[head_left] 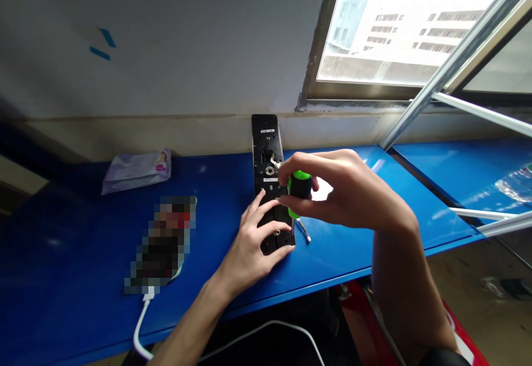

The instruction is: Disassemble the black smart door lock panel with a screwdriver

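A long black panel (266, 150) lies on the blue table against the wall. Its upper face carries small labels, screw holes, a round fitting and a white connector, and a short cable (304, 230) sticks out at its right side. My left hand (255, 238) rests on the near half of the panel with its fingers spread, the thumb at the near end. Above the panel's right side, my right hand (341, 188) is closed round the green and black handle of a screwdriver (300, 188). The screwdriver's tip is hidden by the handle and my fingers.
To the left lies a phone (166, 244), its screen blurred, with a white charging cable (140, 321) plugged in. A purple and white soft pack (137, 172) is by the wall. At the right stand a metal frame (449, 66) and a clear plastic bottle (515, 183).
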Action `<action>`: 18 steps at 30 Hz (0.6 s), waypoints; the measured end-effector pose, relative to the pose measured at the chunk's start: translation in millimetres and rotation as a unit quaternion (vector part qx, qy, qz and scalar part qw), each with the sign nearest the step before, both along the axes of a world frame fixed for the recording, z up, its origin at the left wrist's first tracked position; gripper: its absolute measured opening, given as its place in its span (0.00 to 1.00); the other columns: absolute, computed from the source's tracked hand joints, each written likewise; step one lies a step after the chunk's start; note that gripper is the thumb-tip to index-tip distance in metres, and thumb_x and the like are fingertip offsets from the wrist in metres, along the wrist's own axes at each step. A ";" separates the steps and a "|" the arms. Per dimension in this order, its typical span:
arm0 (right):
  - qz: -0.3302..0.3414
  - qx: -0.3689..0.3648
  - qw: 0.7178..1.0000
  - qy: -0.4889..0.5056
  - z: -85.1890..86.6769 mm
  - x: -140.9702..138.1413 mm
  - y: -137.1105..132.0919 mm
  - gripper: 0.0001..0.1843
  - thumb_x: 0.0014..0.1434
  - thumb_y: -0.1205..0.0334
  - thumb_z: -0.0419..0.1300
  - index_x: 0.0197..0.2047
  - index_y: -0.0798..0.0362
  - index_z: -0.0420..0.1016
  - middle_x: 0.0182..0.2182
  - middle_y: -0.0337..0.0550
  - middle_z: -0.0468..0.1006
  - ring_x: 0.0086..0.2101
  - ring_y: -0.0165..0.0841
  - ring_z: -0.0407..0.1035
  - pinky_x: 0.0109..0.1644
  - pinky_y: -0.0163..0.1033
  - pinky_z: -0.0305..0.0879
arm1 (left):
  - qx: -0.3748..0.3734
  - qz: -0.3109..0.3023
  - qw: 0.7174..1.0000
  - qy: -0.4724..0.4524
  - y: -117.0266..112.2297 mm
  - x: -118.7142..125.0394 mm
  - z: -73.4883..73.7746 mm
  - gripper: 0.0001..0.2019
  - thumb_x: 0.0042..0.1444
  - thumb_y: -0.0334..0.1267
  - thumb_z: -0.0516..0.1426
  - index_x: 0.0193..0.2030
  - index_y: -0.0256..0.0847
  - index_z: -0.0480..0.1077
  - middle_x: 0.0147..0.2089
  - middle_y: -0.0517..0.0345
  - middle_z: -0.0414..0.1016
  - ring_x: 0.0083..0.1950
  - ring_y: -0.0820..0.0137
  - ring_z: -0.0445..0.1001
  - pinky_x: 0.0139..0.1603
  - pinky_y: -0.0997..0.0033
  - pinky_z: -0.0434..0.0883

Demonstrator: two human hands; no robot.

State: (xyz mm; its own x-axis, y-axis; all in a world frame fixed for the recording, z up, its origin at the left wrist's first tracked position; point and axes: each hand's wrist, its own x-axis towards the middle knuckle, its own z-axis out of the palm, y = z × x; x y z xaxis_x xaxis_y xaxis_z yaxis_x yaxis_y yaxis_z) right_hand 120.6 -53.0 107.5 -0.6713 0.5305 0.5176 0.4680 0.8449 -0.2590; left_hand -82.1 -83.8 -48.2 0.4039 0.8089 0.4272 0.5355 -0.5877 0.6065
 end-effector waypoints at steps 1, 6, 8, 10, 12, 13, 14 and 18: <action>-0.010 0.012 1.000 0.020 -4.1 0.4 -3.3 0.10 0.61 0.65 0.71 0.44 0.54 0.75 0.31 0.32 0.78 0.26 0.21 0.65 0.32 0.27 0.62 | -0.001 -0.003 1.000 0.000 -0.4 0.2 0.0 0.10 0.58 0.40 0.69 0.47 0.48 0.81 0.72 0.52 0.68 0.81 0.45 0.49 0.78 0.37 0.58; -0.034 0.059 0.994 0.090 -19.4 1.8 -17.5 0.12 0.62 0.61 0.72 0.45 0.54 0.76 0.33 0.35 0.82 0.27 0.23 0.71 0.34 0.29 0.68 | -0.009 -0.008 1.000 -0.002 -2.2 0.4 -1.5 0.12 0.57 0.40 0.69 0.48 0.48 0.80 0.73 0.52 0.66 0.82 0.45 0.47 0.77 0.35 0.58; -0.035 0.061 0.993 0.099 -23.1 2.9 -22.7 0.12 0.63 0.61 0.71 0.46 0.55 0.75 0.35 0.38 0.83 0.27 0.25 0.74 0.35 0.31 0.70 | -0.010 -0.011 1.000 -0.004 -2.4 0.4 -2.8 0.12 0.56 0.39 0.70 0.48 0.47 0.80 0.73 0.50 0.66 0.82 0.44 0.47 0.77 0.34 0.58; -0.044 0.054 0.992 0.105 -26.5 4.2 -27.7 0.12 0.64 0.61 0.70 0.48 0.54 0.75 0.36 0.40 0.84 0.28 0.27 0.76 0.36 0.33 0.72 | -0.006 -0.012 1.000 -0.006 -2.4 0.4 -4.0 0.13 0.56 0.39 0.69 0.48 0.47 0.80 0.73 0.49 0.67 0.81 0.44 0.49 0.77 0.33 0.58; -0.060 0.044 0.991 0.108 -30.6 5.7 -32.2 0.14 0.63 0.59 0.71 0.49 0.53 0.74 0.37 0.41 0.84 0.30 0.28 0.76 0.37 0.34 0.73 | 0.000 -0.012 1.000 -0.004 -2.4 0.3 -4.5 0.13 0.57 0.39 0.69 0.49 0.47 0.79 0.72 0.49 0.67 0.81 0.44 0.49 0.77 0.33 0.59; -0.065 0.037 0.991 0.109 -33.0 6.7 -34.0 0.15 0.63 0.58 0.71 0.49 0.52 0.74 0.37 0.41 0.84 0.30 0.28 0.76 0.36 0.34 0.73 | 0.002 -0.012 1.000 -0.002 -2.5 0.4 -4.4 0.14 0.57 0.39 0.69 0.50 0.47 0.79 0.73 0.49 0.67 0.81 0.44 0.49 0.77 0.33 0.58; -0.071 0.030 0.991 0.111 -35.6 7.8 -35.4 0.16 0.63 0.58 0.71 0.49 0.51 0.73 0.37 0.40 0.83 0.29 0.27 0.75 0.34 0.33 0.72 | 0.003 -0.012 1.000 0.000 -2.8 0.5 -4.0 0.14 0.57 0.39 0.69 0.50 0.47 0.79 0.73 0.49 0.67 0.81 0.45 0.48 0.77 0.33 0.58; -0.098 0.027 0.986 0.133 -44.9 15.5 -38.6 0.13 0.64 0.62 0.68 0.48 0.48 0.69 0.31 0.33 0.79 0.24 0.24 0.70 0.31 0.30 0.70 | -0.002 -0.007 1.000 0.007 -4.5 1.6 -1.0 0.14 0.57 0.37 0.69 0.50 0.48 0.79 0.73 0.51 0.66 0.81 0.44 0.48 0.77 0.33 0.57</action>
